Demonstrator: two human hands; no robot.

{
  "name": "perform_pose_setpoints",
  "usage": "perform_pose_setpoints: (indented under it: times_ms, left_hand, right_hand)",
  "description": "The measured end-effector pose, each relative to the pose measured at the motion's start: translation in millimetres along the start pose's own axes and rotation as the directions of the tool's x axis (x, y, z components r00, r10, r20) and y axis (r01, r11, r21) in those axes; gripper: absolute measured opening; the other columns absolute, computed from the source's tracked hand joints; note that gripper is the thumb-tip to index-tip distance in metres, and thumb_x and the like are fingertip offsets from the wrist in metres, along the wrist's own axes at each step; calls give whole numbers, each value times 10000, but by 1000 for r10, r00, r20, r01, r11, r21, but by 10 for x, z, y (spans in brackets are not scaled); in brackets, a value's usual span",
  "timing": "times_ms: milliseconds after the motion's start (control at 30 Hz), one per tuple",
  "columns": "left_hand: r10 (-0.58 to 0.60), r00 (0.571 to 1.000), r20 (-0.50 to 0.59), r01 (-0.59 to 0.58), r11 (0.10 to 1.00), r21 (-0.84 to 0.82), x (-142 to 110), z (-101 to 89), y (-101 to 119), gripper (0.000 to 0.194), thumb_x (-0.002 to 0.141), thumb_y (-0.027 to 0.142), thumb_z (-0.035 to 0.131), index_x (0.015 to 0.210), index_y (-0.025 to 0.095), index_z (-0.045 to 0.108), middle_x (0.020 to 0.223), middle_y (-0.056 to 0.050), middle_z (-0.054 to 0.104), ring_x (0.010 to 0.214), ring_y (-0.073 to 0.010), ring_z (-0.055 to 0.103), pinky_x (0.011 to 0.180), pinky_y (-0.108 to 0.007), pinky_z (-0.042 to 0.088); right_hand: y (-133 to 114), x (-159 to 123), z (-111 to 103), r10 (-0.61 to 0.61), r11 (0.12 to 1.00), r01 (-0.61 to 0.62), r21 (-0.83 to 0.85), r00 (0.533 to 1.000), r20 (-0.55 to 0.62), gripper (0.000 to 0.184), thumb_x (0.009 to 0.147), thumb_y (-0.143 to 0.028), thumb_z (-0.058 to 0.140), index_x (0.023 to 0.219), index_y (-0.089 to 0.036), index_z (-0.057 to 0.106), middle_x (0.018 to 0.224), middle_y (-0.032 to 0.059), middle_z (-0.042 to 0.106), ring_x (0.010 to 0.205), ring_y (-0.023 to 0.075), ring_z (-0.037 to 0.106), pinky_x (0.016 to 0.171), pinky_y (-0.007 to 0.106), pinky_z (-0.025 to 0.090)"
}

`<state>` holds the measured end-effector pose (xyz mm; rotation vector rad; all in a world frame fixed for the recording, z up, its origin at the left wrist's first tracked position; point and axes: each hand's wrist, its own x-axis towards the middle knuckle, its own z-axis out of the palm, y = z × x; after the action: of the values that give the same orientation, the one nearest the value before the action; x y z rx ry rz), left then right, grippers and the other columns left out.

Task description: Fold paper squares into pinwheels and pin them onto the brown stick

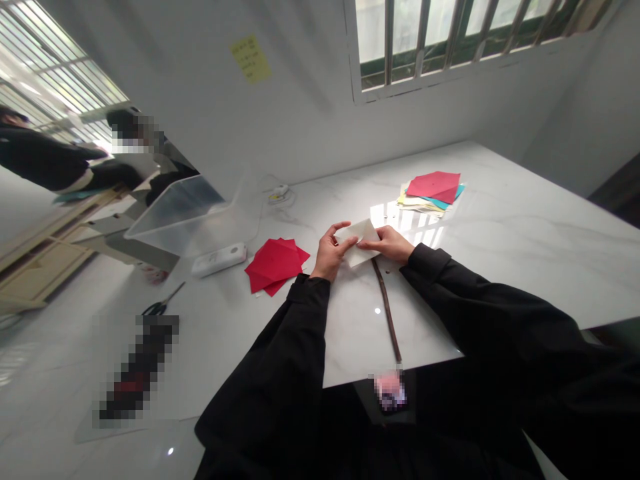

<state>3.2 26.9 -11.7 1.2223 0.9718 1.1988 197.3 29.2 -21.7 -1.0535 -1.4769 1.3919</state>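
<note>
A folded sheet of white paper (359, 237) lies on the white marble table (525, 227) in front of me. My left hand (330, 253) pinches its left edge with thumb and fingers closed on it. My right hand (393, 243) presses and grips its right side. Both arms are in black sleeves. A thin dark stick (387, 308) lies on the table just below my right hand, running toward the table's near edge.
Red paper sheets (275, 265) lie left of my hands. A stack of coloured paper (431, 190) with a red top sheet sits behind. A clear plastic bin (187, 213), a white device (219, 259) and scissors (163, 303) stand left. People sit at the far left.
</note>
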Motion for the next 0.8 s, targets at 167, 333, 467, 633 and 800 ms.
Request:
perform_pose_setpoints:
  times_ms: [167,333,467,633,800]
  left_hand:
    - [14,1000,-23,-13,999,31,27,-35,-46,724,617,455,958,1231,182,688,764,11,714,599,-130,638,583,-240,532]
    - [10,1000,-26,-9,999,40,47,-63,-79,743,621,464,959,1256,185,692,779,2,727,593,-129,640,575,-237,526]
    - [14,1000,-10,-14,1000,9,50,-52,-78,733,610,434,969,1242,192,688,784,11,717,613,-126,636,606,-239,537]
    - [-22,1000,-9,22,1000,-20,49,-14,-58,731,537,407,994,1161,193,679,883,-8,726,704,-140,665,636,-235,536]
    - [-4,1000,22,4,1000,19,46,5,-46,622,540,404,992,1035,176,692,845,-5,706,711,-139,644,637,-230,516]
  right_hand:
    - [-15,-7,-31,35,998,-37,53,998,53,462,678,-455,943,991,-133,834,970,88,831,870,244,771,833,334,609]
    - [0,0,-68,55,996,-61,59,993,100,404,680,-376,940,993,-144,831,973,84,834,860,236,776,848,345,622]
    - [14,9,-65,34,997,-39,70,997,75,405,690,-329,922,1039,-149,822,997,77,836,885,240,775,878,353,619]
    - [10,14,-59,-8,999,5,50,998,54,433,715,-339,906,1087,-143,806,1033,76,834,915,249,773,878,353,617]
    - [19,13,-61,-36,998,33,59,998,46,426,717,-323,897,1100,-161,804,1075,69,831,962,254,774,915,363,619]
